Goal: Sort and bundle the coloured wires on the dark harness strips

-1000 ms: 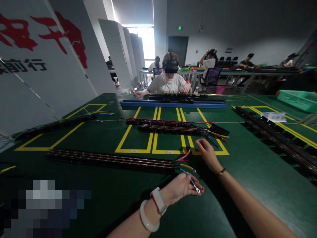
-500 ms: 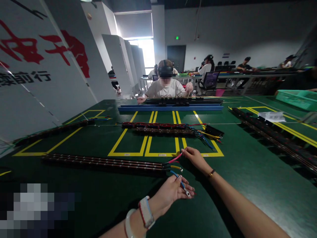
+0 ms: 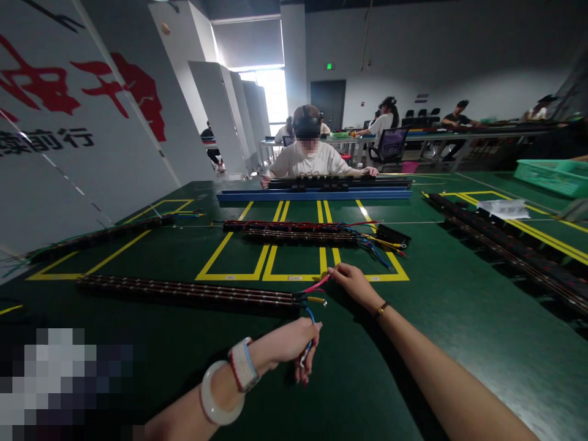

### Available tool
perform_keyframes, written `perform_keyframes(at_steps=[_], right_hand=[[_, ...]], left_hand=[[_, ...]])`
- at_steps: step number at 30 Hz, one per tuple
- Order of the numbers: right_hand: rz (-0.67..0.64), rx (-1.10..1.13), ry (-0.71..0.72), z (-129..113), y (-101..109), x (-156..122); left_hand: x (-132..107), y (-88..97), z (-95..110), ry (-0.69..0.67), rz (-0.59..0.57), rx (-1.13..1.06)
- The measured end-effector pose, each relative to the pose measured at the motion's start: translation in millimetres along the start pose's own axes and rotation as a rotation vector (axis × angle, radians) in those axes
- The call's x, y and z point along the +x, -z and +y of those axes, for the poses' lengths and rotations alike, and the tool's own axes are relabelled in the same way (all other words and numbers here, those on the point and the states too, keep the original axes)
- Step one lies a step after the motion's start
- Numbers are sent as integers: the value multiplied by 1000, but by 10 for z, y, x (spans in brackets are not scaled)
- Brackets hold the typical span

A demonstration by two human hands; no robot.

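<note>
A long dark strip with copper rails (image 3: 188, 290) lies across the green table (image 3: 441, 306) in front of me. Three short wires stick out of its right end: red (image 3: 316, 285), yellow (image 3: 316, 300) and blue (image 3: 309, 334). My left hand (image 3: 294, 349) is closed round the blue wire, pulling it down toward me. My right hand (image 3: 351, 283) pinches the tip of the red wire. A white bangle and a woven band sit on my left wrist.
A second wired strip (image 3: 303, 233) lies in the yellow-marked boxes beyond. More strips run along the left (image 3: 92, 239) and right (image 3: 509, 251). A person sits opposite behind a blue rail (image 3: 316, 195). A green crate (image 3: 551, 174) stands far right. White panels line the left.
My left hand has drawn back toward me and closed fully round the blue wire. My right hand has moved left from the table onto the red wire's tip.
</note>
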State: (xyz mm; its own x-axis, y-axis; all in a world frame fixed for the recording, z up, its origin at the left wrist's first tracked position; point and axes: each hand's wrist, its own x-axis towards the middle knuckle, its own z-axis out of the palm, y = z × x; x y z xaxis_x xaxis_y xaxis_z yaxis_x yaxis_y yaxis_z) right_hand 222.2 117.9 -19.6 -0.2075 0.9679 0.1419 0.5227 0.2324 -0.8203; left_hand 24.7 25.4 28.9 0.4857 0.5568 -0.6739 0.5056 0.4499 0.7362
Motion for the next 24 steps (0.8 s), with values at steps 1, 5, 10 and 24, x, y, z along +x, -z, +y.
perform_keyframes(at_steps=[1, 5, 10, 24], right_hand=[[-3, -2, 2, 4, 1, 2], [-12, -9, 7, 22, 2, 6], [-10, -8, 14, 39, 2, 6], [159, -6, 70, -43, 81, -69]], left_hand=[[-14, 39, 24, 18, -10, 90], [-69, 148, 154, 55, -49, 282], [-117, 195, 200, 44, -57, 285], [-395, 194, -116, -138, -114, 171]])
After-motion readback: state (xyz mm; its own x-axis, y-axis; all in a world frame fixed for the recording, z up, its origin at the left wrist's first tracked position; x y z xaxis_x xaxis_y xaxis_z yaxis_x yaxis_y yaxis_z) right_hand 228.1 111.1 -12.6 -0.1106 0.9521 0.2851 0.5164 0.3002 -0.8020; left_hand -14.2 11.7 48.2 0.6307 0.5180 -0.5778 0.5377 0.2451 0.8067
